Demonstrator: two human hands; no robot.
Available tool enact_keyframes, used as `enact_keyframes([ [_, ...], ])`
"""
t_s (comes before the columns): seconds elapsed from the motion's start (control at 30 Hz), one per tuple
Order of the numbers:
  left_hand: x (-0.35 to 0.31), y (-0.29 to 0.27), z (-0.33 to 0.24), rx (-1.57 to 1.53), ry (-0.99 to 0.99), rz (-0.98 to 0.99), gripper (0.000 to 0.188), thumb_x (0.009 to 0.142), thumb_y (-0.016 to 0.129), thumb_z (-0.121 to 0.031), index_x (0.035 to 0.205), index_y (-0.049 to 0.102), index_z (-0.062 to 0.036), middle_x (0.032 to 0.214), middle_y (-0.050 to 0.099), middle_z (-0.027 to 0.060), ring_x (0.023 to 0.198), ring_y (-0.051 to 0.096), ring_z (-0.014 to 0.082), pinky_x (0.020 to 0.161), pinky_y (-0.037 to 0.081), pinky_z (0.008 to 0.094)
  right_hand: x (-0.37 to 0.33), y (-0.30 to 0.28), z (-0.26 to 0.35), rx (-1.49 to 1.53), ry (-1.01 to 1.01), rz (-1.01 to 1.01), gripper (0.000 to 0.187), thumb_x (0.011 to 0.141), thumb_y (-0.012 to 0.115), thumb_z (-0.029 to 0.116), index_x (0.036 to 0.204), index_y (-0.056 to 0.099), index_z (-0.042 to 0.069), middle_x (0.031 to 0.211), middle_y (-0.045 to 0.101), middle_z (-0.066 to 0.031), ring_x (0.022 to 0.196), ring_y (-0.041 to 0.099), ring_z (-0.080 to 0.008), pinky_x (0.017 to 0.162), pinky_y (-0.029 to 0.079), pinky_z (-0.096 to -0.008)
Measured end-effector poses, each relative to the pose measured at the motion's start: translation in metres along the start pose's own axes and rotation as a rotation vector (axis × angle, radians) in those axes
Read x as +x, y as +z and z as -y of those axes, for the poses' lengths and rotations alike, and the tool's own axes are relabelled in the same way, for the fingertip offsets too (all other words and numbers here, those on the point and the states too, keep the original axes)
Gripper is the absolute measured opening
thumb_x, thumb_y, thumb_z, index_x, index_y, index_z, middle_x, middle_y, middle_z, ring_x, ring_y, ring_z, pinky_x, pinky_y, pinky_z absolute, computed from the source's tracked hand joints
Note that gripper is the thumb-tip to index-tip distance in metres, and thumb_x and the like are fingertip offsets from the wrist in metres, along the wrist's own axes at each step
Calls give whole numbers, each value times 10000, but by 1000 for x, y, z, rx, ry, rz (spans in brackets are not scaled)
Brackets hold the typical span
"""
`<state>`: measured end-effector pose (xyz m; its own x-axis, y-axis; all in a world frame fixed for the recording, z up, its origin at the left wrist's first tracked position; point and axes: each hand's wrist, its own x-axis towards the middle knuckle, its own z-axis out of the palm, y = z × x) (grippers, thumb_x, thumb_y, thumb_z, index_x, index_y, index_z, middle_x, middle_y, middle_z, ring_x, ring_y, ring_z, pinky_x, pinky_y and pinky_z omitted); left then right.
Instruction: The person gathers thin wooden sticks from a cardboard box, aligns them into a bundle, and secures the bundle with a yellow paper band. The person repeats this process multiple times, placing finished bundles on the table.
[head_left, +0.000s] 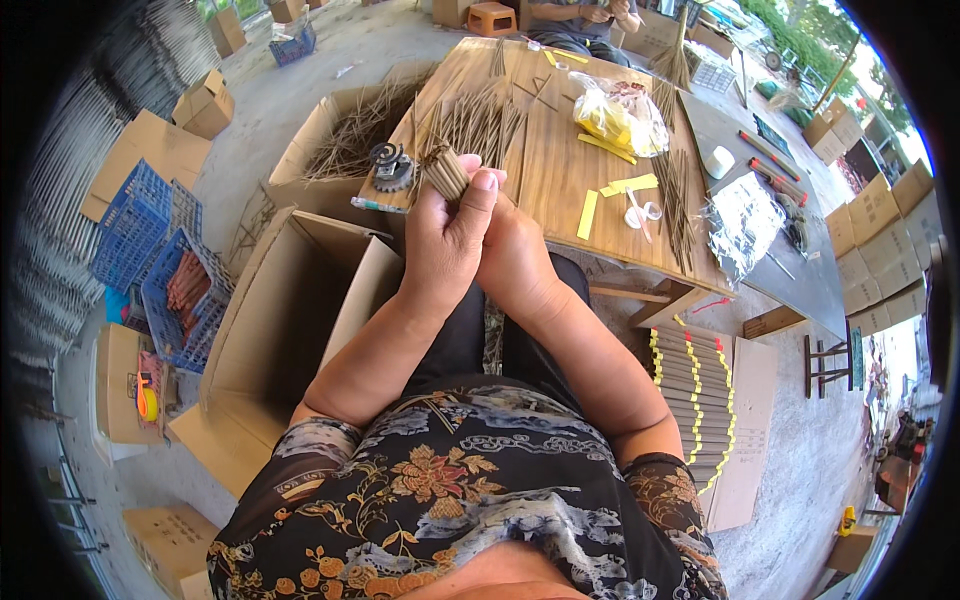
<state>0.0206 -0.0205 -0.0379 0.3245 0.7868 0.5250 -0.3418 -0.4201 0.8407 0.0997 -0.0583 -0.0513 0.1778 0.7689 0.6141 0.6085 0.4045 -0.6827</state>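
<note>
A short bundle of thin brown sticks (446,174) is gripped between my two hands above the table's near edge, its cut ends tilted up and to the left. My left hand (452,232) is closed round it, thumb lying along the near side. Pressed against the left, my right hand (516,250) is also closed on the bundle; most of its fingers and the bundle's lower part are hidden. Just left of the hands, a small device with a dark coil and a grey wheel (393,172) stands on the table corner. Loose brown sticks (480,118) lie beyond my hands.
On the wooden table (545,180) are yellow strips (588,214), a clear plastic bag (622,115) and more sticks. An open cardboard box (270,300) stands at my left, near blue crates (135,215). Yellow-banded bundles (692,400) lie at right. Another person (580,22) sits opposite.
</note>
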Motion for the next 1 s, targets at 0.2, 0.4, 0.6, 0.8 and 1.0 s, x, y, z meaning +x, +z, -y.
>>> enact_keyframes([
  [0.2,6,5,-8,-5,-1,-93,213,897,472,-176,933,513,30,783,619,120,723,575,129,696,457,251,-2,1,2,-157,-27,-47,220,711,577,81,858,459,-32,704,579,-211,637,589,-374,529,480,-413],
  [0.4,14,12,-18,-18,-49,-152,254,880,506,-184,728,568,9,652,613,59,591,517,77,596,431,227,-1,1,2,-170,-37,-36,260,699,587,90,887,465,-40,727,575,-216,650,587,-371,543,479,-414],
  [0.6,16,14,-21,-38,-65,-170,272,875,504,-173,682,572,7,635,609,50,574,516,75,590,428,228,0,3,4,-144,-69,-85,286,698,593,99,909,462,-43,727,575,-214,647,586,-370,546,479,-412],
  [0.8,16,13,-22,-48,-50,-117,166,854,486,-103,762,565,11,691,619,81,619,540,88,633,439,228,-1,11,-4,-166,-86,-142,298,706,586,98,930,446,-39,691,579,-200,600,580,-366,518,471,-406],
  [1.0,19,10,-31,31,25,-51,112,850,496,-88,817,554,2,658,597,57,644,547,91,667,454,247,5,5,3,100,-156,-42,477,705,635,85,1125,423,8,1014,546,-199,914,546,-356,726,453,-387],
])
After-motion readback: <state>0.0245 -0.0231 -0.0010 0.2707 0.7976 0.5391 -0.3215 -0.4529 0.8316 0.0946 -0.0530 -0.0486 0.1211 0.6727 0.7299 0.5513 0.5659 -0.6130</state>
